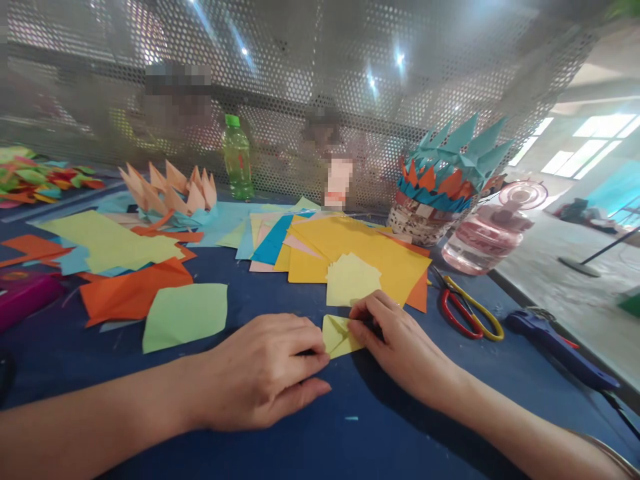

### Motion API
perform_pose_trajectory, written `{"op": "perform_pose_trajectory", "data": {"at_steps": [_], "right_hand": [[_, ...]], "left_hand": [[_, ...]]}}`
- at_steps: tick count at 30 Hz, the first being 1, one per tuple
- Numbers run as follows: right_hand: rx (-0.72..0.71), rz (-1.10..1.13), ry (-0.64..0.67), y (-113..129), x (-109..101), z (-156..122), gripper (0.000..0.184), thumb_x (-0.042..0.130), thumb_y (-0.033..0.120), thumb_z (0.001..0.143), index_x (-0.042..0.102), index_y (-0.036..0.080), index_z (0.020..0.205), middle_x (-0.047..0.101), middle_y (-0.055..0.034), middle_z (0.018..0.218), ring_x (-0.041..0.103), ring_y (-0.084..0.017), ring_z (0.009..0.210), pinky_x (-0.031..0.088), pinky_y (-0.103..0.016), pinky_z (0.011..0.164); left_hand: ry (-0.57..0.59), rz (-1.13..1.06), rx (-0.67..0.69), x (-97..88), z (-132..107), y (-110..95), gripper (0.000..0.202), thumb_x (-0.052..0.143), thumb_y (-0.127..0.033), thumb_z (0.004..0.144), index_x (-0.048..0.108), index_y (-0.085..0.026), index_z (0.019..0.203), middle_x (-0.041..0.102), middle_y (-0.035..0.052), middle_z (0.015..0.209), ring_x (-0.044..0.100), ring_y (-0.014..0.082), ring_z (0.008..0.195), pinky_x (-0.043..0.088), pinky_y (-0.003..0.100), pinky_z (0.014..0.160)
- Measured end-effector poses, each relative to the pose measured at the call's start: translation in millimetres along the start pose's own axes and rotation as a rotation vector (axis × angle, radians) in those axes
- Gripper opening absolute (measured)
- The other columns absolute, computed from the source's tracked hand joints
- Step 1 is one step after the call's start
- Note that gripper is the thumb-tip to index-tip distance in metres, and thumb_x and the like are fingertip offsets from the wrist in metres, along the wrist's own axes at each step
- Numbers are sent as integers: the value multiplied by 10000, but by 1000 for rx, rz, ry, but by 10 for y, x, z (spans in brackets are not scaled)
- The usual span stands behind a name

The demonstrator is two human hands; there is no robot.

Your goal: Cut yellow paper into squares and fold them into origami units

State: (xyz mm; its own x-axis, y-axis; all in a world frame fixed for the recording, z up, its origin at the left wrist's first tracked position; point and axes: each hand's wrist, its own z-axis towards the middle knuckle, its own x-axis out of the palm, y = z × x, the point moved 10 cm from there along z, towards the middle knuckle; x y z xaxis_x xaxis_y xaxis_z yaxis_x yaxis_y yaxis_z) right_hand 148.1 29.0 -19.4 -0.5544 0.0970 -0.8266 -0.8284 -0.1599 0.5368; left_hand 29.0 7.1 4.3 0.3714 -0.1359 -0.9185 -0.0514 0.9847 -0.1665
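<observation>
A small folded piece of pale yellow paper (pixel 339 337) lies on the dark blue tabletop (pixel 320 433), pinched between both hands. My right hand (pixel 400 340) presses its fingertips on the fold from the upper right. My left hand (pixel 260 373) holds the paper's left edge, and its fingertips partly hide that corner. Just above the fold sits a loose pale yellow square (pixel 351 280), resting on a stack of yellow and mixed coloured paper sheets (pixel 340 250). A pale green paper piece (pixel 185 317) lies left of my left hand.
Red-and-yellow-handled scissors (pixel 465 308) and a blue glue gun (pixel 560 350) lie to the right. Behind stand folded paper crowns (pixel 170 193), a spiked blue-and-orange paper model (pixel 450 180), a green bottle (pixel 238 160) and a pink flask (pixel 487 233). Two blurred people sit beyond a perforated metal screen (pixel 310 53).
</observation>
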Motion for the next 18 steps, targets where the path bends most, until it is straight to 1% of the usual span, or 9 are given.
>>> {"op": "perform_pose_trajectory", "data": {"at_steps": [1, 3, 6, 8, 10, 13, 15, 18], "right_hand": [[6, -32, -2, 2, 11, 6, 48, 530, 238, 898, 525, 196, 875, 551, -37, 918, 541, -182, 876, 433, -328, 764], [10, -64, -5, 8, 31, 16, 83, 589, 232, 856, 516, 194, 869, 550, -39, 913, 537, -190, 875, 431, -329, 752], [-10, -43, -3, 35, 53, 26, 82, 587, 181, 840, 507, 195, 843, 561, -29, 884, 530, -176, 836, 419, -308, 722], [-23, 18, -2, 52, 57, 25, 80, 557, 148, 848, 501, 200, 824, 569, -7, 825, 521, -156, 781, 406, -287, 694], [-22, 122, 0, 59, 55, 19, 76, 536, 156, 864, 498, 206, 822, 562, 21, 757, 507, -135, 715, 392, -263, 657], [3, 301, 7, 54, 58, 8, 43, 537, 209, 880, 507, 213, 849, 554, 40, 729, 495, -115, 671, 384, -238, 619], [5, 398, 35, 74, 87, 1, 37, 548, 241, 880, 521, 215, 880, 563, 35, 754, 504, -115, 685, 396, -235, 622], [-24, 466, 77, 139, 126, -10, 72, 563, 265, 877, 540, 216, 924, 587, 20, 804, 527, -124, 726, 423, -247, 660]], "left_hand": [[-4, 1, 3, -1, 1, -3, 205, 483, -280, 914, 634, -141, 929, 639, 77, 885, 603, 198, 869, 486, 315, 783], [-13, 5, 10, -2, 1, -5, 202, 485, -276, 913, 636, -144, 933, 644, 78, 892, 608, 196, 871, 492, 314, 785], [-49, 19, 31, -33, -12, -7, 185, 508, -260, 901, 639, -145, 963, 651, 79, 935, 610, 199, 901, 495, 321, 811], [-98, 26, 34, -96, -24, 8, 187, 526, -225, 889, 628, -135, 1017, 642, 91, 1006, 598, 200, 952, 486, 322, 855], [-145, 36, 8, -174, -30, 51, 225, 515, -167, 887, 601, -132, 1092, 612, 106, 1102, 566, 199, 1033, 461, 322, 917], [-151, 65, -50, -222, -22, 117, 309, 469, -89, 887, 552, -147, 1179, 543, 119, 1234, 482, 209, 1173, 400, 357, 1007], [-125, 81, -12, -199, -8, 75, 336, 462, -66, 876, 539, -153, 1191, 527, 119, 1265, 446, 219, 1218, 367, 388, 1042], [-117, 106, 125, -165, -5, -75, 260, 485, -71, 875, 585, -162, 1096, 601, 84, 1175, 499, 207, 1153, 365, 388, 1051]]}}
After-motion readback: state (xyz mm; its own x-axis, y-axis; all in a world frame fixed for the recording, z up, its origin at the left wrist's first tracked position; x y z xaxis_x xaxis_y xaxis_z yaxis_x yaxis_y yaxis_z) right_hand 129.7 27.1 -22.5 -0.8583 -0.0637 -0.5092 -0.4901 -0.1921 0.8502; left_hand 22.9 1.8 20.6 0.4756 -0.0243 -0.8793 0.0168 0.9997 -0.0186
